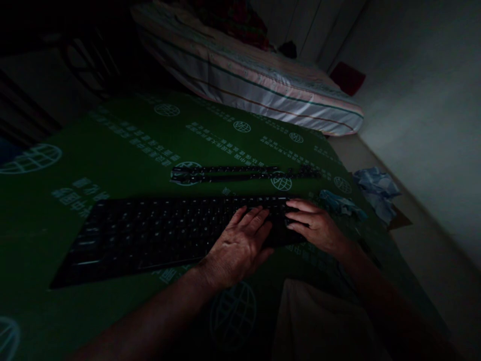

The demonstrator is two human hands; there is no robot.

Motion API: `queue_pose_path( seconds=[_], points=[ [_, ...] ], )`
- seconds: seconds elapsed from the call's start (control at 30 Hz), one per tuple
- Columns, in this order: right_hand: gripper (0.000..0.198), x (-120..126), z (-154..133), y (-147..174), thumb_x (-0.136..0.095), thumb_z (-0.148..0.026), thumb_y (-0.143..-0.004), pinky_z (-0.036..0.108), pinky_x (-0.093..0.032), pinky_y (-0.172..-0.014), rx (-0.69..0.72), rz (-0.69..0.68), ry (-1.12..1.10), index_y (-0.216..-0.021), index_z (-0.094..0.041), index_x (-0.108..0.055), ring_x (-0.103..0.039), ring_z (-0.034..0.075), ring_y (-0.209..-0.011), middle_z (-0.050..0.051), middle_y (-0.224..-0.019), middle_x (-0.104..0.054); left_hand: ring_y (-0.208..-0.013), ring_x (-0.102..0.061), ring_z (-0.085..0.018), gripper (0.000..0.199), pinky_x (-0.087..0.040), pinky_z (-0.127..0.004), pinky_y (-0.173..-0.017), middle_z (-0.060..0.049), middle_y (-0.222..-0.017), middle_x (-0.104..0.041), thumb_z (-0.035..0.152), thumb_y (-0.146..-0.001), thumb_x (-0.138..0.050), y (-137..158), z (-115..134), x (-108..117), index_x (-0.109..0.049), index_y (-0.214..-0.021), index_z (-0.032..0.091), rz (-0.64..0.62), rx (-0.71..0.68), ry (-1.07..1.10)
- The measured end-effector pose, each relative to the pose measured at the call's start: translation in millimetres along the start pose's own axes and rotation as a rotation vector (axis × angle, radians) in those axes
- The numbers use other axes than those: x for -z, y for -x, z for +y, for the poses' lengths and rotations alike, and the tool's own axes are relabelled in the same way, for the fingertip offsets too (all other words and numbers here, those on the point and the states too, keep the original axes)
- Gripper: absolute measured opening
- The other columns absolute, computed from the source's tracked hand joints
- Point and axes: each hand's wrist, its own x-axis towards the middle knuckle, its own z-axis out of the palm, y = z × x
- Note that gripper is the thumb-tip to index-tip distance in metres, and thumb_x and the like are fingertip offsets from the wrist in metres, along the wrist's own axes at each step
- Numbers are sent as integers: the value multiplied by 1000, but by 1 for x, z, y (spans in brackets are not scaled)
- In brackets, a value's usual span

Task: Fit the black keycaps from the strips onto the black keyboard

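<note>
A black keyboard (150,230) lies across the green printed sheet. My left hand (240,240) rests palm down over its right-hand part, fingers stretched out above the keys and thumb to the side. At the keyboard's right end is my right hand (313,223), its slightly bent fingers apart and their tips touching the keys. I see nothing held in either hand, though the dim light hides what is under the fingertips. Just beyond the keyboard, small black pieces that look like loose keycaps (233,175) lie in long rows, with a looser cluster at the right end.
The green sheet (124,165) with white globe prints covers the table. Crumpled bluish wrapping (340,204) lies by its right edge, and more crumpled plastic (378,188) sits beyond. A pale cloth (319,321) is at the near edge. Behind stands a bed (263,95); a wall (424,100) rises on the right.
</note>
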Motion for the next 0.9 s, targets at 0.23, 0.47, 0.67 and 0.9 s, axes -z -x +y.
queue_pose_path(
  seconds=[0.23,0.47,0.67,0.9],
  points=[
    [16,0,-2,0,-59,-22,-85,43,-51,-96,33,10,50,-92,-18,-73,-59,24,-111,13,-118,-64,-131,-39,-29,44,-26,-48,-110,-14,-140,-47,39,-87,-53,-1,0,0,-55,-122,14,-19,3,-7],
    [18,-3,-5,4,-56,-20,-87,42,-51,-96,93,39,113,-96,-21,-71,-59,23,-111,10,-115,-66,-130,-40,-28,42,-26,-48,-111,-14,-140,-47,39,-87,-53,0,1,0,-57,-120,14,2,7,-7],
    [20,-2,-10,5,-51,-18,-89,41,-52,-96,149,38,204,-95,-17,-70,-60,23,-109,11,-112,-68,-130,-40,-29,43,-25,-49,-111,-14,-141,-46,39,-87,-54,-1,0,0,-56,-121,13,-10,7,1],
    [23,-1,-13,5,-49,-17,-90,41,-51,-96,145,14,257,-99,-19,-70,-60,22,-110,9,-112,-68,-132,-38,-29,44,-25,-49,-112,-14,-141,-46,39,-87,-53,0,0,-1,-56,-122,13,3,-2,-3]
  ],
)
